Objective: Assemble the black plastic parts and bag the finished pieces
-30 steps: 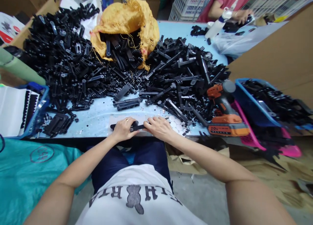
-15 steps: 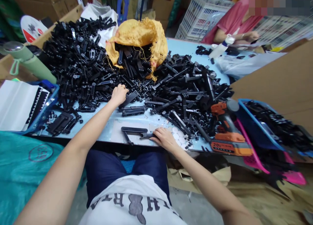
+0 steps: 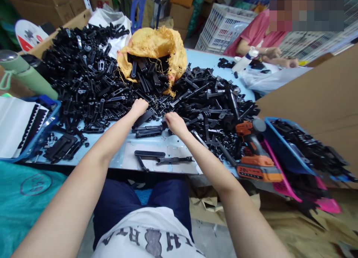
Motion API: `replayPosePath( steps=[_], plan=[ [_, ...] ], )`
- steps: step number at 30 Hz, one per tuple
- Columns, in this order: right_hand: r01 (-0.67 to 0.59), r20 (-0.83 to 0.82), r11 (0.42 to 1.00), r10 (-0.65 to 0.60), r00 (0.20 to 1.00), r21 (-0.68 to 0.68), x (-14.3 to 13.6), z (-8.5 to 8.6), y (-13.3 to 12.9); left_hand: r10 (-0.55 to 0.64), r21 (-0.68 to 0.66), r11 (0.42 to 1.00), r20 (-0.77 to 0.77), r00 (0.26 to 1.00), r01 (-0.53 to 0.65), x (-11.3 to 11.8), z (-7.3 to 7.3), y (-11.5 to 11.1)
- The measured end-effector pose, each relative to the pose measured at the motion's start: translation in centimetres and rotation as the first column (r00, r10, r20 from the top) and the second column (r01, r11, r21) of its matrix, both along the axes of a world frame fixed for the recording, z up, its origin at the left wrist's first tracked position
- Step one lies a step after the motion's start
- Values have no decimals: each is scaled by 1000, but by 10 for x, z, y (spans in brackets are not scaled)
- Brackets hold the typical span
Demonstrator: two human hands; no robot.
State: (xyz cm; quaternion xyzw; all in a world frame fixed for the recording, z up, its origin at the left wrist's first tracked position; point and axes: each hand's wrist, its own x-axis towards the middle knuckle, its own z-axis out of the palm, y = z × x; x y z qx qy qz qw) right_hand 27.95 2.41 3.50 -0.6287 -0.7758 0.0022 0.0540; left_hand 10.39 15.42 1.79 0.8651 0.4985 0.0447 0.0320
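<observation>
My left hand [image 3: 140, 107] is closed at the near edge of the heap of small screws [image 3: 160, 105]; what its fingers hold, if anything, is hidden. Across from it, my right hand [image 3: 175, 123] has its fingers pinched together at the right side of the same heap, and I cannot make out anything in them. Just below the hands lies a folded black bracket arm [image 3: 148, 131]. On the table's front edge rest a jointed black arm [image 3: 149, 154] bent at an angle and a black forked arm [image 3: 175, 160] beside it.
Black plastic parts [image 3: 81, 75] pile up at left, with more arms [image 3: 212, 101] at right. An orange sack [image 3: 156, 39] stands behind. A cordless drill [image 3: 256, 153] lies at right near a blue basket [image 3: 270, 120]. A co-worker's hands [image 3: 276, 56] are at the far right.
My right hand has let go of the forked arm at the table edge and moved up and left to the screws. My left hand stays by the heap, its fingers now more curled.
</observation>
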Motion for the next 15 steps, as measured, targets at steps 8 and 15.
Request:
replayPosePath(
  steps=[8, 15],
  plan=[
    [315, 73, 937, -308, 949, -152, -40, -3, 73, 197, 27, 970, 490, 849, -240, -58, 14, -96],
    [154, -127, 988, -152, 980, 11, -18, 10, 25, 172, -160, 981, 482, 859, -106, -99, -7, -214]
  ],
)
